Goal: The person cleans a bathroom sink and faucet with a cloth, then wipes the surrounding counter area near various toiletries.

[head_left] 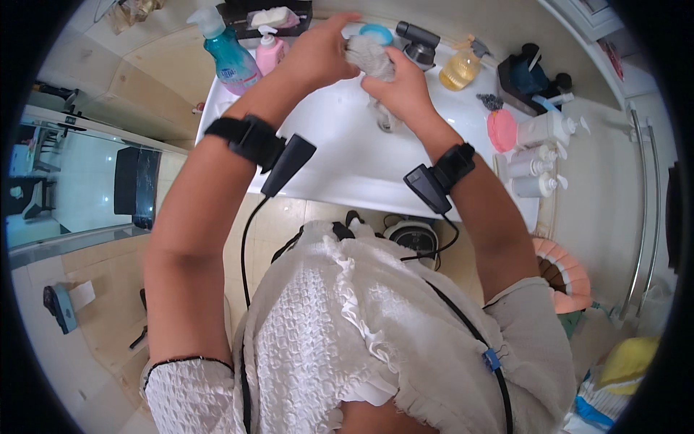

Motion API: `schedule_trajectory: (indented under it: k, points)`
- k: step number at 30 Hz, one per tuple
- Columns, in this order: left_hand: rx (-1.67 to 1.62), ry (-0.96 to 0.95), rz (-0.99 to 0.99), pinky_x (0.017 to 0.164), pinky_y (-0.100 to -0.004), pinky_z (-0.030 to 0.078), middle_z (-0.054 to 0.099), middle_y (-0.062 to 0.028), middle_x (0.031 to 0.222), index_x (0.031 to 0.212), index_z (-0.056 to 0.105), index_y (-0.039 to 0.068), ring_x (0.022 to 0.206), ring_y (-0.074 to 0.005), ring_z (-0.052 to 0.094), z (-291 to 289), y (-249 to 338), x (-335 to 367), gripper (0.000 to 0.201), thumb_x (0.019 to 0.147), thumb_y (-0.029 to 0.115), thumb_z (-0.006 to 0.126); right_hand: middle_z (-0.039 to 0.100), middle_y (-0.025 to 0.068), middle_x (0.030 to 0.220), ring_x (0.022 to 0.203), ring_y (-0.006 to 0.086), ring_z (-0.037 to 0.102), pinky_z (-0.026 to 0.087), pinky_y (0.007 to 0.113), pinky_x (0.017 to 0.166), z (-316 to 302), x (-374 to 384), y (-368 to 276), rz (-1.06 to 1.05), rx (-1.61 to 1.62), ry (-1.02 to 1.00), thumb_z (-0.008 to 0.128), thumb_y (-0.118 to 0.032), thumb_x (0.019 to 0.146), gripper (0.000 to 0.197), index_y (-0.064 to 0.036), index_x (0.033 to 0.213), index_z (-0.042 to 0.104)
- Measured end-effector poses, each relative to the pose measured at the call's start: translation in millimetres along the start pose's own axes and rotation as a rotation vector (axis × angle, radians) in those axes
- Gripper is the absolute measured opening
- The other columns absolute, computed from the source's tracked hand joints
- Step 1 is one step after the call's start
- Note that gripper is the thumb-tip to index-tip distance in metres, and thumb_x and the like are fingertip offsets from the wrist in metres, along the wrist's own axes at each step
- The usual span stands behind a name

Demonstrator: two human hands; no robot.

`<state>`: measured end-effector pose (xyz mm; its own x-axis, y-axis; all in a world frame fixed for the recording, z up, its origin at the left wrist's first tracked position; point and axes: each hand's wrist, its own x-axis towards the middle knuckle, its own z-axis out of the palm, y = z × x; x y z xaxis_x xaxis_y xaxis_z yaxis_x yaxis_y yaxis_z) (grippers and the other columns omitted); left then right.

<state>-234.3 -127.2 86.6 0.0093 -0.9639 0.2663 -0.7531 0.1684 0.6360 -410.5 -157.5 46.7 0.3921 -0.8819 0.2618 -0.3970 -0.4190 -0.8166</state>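
Observation:
A bunched grey cloth (371,58) is held up over the white sink (332,155), near its far side. My left hand (325,54) grips the cloth from the left, its thumb below and its fingers reaching past the top. From the right, my right hand (406,90) is closed on the cloth's other end, thumb pointing left. Just behind the cloth shows a round blue thing (376,33), partly covered. The black faucet (419,45) stands right of it. Below the hands, the metal drain (386,124) is partly hidden.
On the left stand a teal pump bottle (230,61) and a pink pump bottle (270,50). A yellow liquid bottle (460,69), a pink round item (501,130) and several white pump bottles (533,160) line the right. A black organizer (524,83) sits at the back right corner.

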Motion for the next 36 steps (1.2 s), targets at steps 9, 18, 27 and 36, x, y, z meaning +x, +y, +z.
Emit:
schedule_trajectory:
  k: [9,18,27,36]
  points:
    - [-1.528,-0.317,-0.668,0.092,-0.0344,0.048,0.044,-0.0163,0.130,0.146,0.014,0.016,0.104,-0.0266,0.058,47,-4,-101,0.080,0.086,0.025,0.067,0.056,0.0158,0.100,0.086,0.0259,0.061,0.055,0.038,0.074,0,1,-18,0.428,1.227,0.074,0.057,-0.006,0.080,0.041,-0.0014,0.117,0.041]
    - [-1.188,0.246,-0.338,0.060,-0.0279,0.053,0.060,-0.0087,0.091,0.114,0.047,-0.002,0.076,-0.0129,0.062,33,11,-69,0.047,0.076,0.006,0.074,0.052,0.0128,0.119,0.102,0.0252,0.058,0.053,0.042,0.082,19,-32,-29,0.440,1.152,-0.153,0.054,-0.010,0.083,0.055,-0.0107,0.132,0.032]
    - [-0.483,-0.148,-0.365,0.049,-0.0248,0.049,0.059,-0.0074,0.076,0.101,0.047,0.000,0.054,-0.0112,0.057,5,16,-56,0.041,0.073,0.008,0.076,0.056,0.0083,0.109,0.084,0.0147,0.058,0.051,0.032,0.072,-2,-52,-26,0.586,0.846,-0.601,0.056,-0.027,0.087,0.044,-0.0101,0.124,0.043]
    - [0.048,0.038,0.403,0.103,-0.0462,0.033,0.039,-0.0089,0.138,0.131,0.042,0.015,0.125,-0.0313,0.039,-12,27,-83,0.069,0.067,-0.002,0.062,0.055,0.0091,0.090,0.068,0.0134,0.056,0.037,0.018,0.041,-25,-54,-3,0.897,1.768,-0.694,0.053,-0.022,0.080,0.029,-0.0040,0.102,0.052]
